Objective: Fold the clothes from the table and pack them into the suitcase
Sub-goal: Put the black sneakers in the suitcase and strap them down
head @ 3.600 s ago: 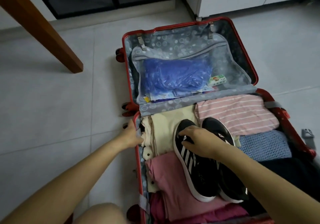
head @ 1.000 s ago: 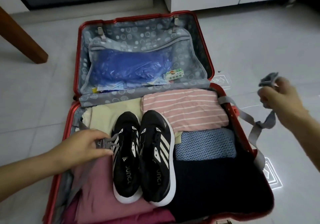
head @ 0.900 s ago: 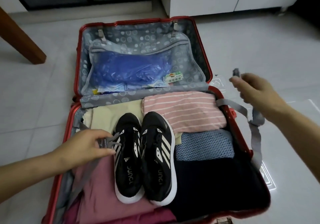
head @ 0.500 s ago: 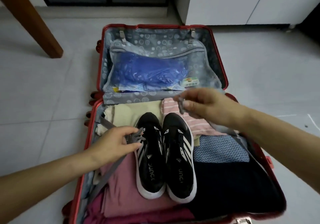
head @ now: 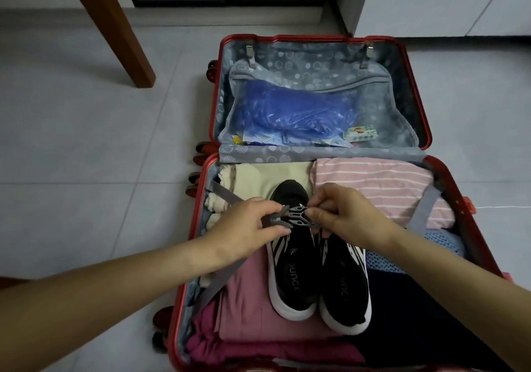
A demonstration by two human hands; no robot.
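Suitcase (head: 316,38) open on the floor, lid at 12 o'clock holding a blue bag (head: 293,113). Folded clothes fill the near half: cream top (head: 258,176) at 11, striped top (head: 388,182) at 1, pink cloth (head: 247,300) at 7. Shoes (head: 342,285) lie on top, centre. Left hand (head: 247,228) and right hand (head: 342,213) are close together above the toes, each pinching one half of the buckle (head: 296,218). Cannot tell whether it is latched. Grey straps (head: 227,195) cross the clothes. Table leg (head: 115,27) at 10 o'clock.
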